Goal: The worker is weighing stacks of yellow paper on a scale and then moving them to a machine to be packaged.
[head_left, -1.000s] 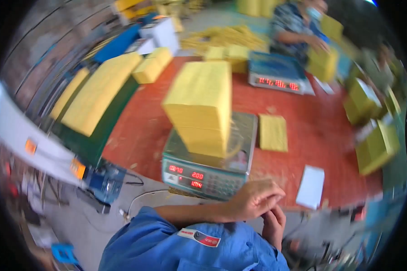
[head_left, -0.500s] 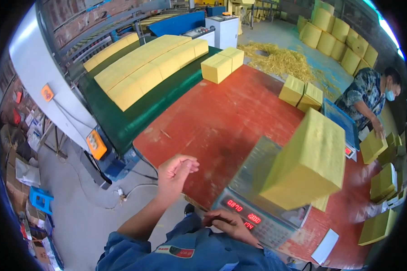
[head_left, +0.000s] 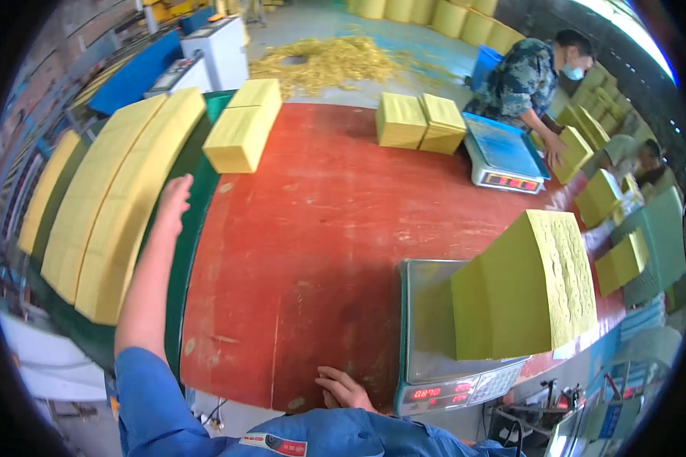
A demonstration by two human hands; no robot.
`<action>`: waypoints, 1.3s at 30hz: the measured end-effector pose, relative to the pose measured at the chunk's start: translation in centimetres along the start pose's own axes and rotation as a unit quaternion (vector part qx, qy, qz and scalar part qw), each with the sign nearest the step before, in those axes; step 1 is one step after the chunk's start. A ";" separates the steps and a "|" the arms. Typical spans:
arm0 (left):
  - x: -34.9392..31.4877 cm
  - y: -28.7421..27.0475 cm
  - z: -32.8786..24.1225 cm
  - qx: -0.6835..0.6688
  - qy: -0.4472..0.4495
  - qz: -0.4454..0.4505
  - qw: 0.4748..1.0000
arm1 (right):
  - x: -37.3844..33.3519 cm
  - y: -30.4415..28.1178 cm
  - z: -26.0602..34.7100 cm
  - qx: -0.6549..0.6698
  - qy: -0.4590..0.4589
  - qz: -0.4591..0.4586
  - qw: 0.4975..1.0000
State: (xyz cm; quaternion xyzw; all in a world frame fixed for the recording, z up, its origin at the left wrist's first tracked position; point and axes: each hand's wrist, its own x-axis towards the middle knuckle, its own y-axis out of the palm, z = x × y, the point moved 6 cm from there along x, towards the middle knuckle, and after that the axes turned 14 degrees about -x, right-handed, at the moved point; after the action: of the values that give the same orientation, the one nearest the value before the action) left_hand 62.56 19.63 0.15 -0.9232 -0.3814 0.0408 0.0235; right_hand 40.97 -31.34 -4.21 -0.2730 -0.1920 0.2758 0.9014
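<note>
My left hand [head_left: 174, 204] reaches forward over the green conveyor belt [head_left: 193, 228], its fingers stretched and holding nothing. It is beside a long row of yellow blocks [head_left: 129, 202] that look like stacked paper. My right hand [head_left: 344, 391] rests at the near edge of the red tabletop [head_left: 305, 251], fingers apart and bare. Just right of it stands a digital scale [head_left: 434, 320] with lit red figures. A large yellow block [head_left: 503, 297] sits on the scale's metal plate, a patterned face toward the right.
Two yellow blocks [head_left: 240, 141] sit at the belt's far end, two more [head_left: 402, 122] on the table's far side. By a blue-topped scale [head_left: 503, 145], a masked co-worker [head_left: 522, 84] touches a block. Shredded yellow material [head_left: 328, 62] lies on the floor beyond.
My left hand has moved from the near table edge forward and left over the belt. The view has turned. My right hand stays low near the scale; the large block remains on it.
</note>
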 end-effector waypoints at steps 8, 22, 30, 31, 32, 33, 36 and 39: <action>15.1 7.7 0.5 -0.032 0.065 0.012 0.997 | -0.8 0.8 -1.8 0.136 0.197 0.108 0.965; 19.8 9.8 -2.6 0.212 0.077 0.144 0.964 | 0.0 2.6 -4.8 0.143 0.206 0.045 0.967; 0.3 36.3 -9.7 0.119 0.468 0.285 0.828 | 2.0 3.0 -6.2 0.140 0.187 0.028 0.972; -1.4 39.4 -10.2 0.113 0.515 0.299 0.795 | 2.1 2.8 -6.4 0.137 0.178 0.024 0.974; -3.1 42.6 -10.5 0.103 0.517 0.324 0.786 | 2.3 2.5 -6.9 0.133 0.171 0.016 0.976; -4.5 45.4 -10.8 0.108 0.520 0.332 0.779 | 2.6 2.2 -7.5 0.127 0.161 0.006 0.979; -3.4 49.7 -8.6 0.129 0.559 0.273 0.772 | 7.3 0.7 -10.8 0.110 0.112 -0.021 0.987; -2.5 52.2 -6.5 0.173 0.481 0.299 0.806 | 10.2 -1.1 -13.3 0.079 0.086 -0.074 0.990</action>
State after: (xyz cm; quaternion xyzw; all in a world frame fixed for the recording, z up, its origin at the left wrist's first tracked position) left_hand 98.01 -19.18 2.90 -0.8737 -0.0127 -0.3376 0.3499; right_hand 55.88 -31.08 -11.89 -0.2085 -0.1104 0.1983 0.9513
